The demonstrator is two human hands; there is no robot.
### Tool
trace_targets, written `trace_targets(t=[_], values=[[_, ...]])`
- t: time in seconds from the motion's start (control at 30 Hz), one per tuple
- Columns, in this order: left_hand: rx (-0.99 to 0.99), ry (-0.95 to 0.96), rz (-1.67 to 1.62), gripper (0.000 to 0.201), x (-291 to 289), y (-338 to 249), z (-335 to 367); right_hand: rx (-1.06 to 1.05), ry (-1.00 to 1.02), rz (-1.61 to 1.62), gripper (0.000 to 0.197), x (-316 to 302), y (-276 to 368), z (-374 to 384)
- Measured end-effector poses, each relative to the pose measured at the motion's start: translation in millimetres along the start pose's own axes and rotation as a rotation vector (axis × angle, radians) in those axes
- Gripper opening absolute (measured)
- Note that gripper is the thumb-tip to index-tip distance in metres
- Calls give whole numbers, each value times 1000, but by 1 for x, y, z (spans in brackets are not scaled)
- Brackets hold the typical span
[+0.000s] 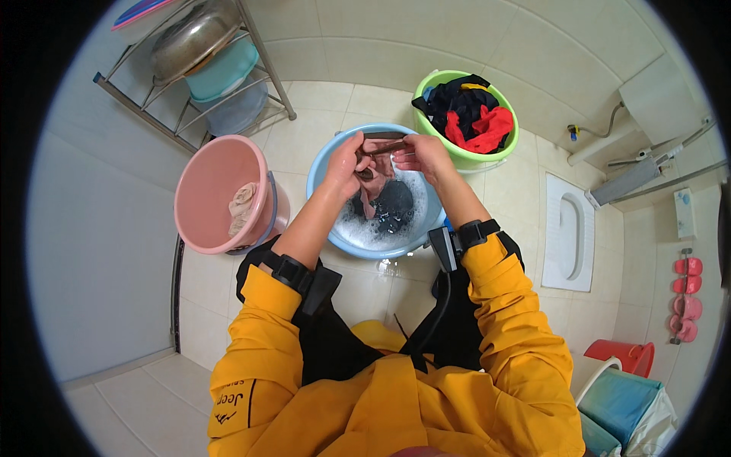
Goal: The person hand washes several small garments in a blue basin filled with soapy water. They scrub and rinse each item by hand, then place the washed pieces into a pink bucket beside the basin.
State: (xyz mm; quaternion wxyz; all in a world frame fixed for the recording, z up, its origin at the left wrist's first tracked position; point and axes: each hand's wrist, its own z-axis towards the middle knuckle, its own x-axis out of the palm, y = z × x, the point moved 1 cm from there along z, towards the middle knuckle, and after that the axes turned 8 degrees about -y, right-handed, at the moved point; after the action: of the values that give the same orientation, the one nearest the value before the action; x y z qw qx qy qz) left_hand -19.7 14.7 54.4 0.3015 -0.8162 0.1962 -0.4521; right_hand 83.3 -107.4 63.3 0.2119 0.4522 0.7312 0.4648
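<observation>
My left hand (345, 166) is curled round a wet, pinkish-brown piece of clothing (374, 186) with a dark brown band along its top. At the other end of the band, my right hand (428, 158) grips it between thumb and fingers. The garment hangs over a light blue basin (365, 252) of sudsy water, its lower end near the surface. A dark cloth (396, 199) lies in the water, partly covered by foam. What exactly the garment is, I cannot tell.
Left of the basin stands a pink bucket (199, 169) with a pale cloth (242, 207) inside. A green bucket (511, 145) of dark and red clothes (487, 126) is at the far right. A metal rack (276, 84) holds basins. A squat toilet (569, 232) is set in the floor at right.
</observation>
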Motion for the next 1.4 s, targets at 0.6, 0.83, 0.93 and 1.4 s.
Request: trace_targets(t=[0.6,0.83,0.93,1.4], values=[[50,-274,113,7,0,12,8,-196,278,-5,28,2,-6,3],[45,-351,185,13,-5,20,13,-330,-172,-547,20,1,-31,29],[-39,-279,107,13,-8,16,13,-206,-66,-403,17,6,-33,31],[205,-405,784,19,-6,20,13,-109,267,-48,15,11,-14,6]])
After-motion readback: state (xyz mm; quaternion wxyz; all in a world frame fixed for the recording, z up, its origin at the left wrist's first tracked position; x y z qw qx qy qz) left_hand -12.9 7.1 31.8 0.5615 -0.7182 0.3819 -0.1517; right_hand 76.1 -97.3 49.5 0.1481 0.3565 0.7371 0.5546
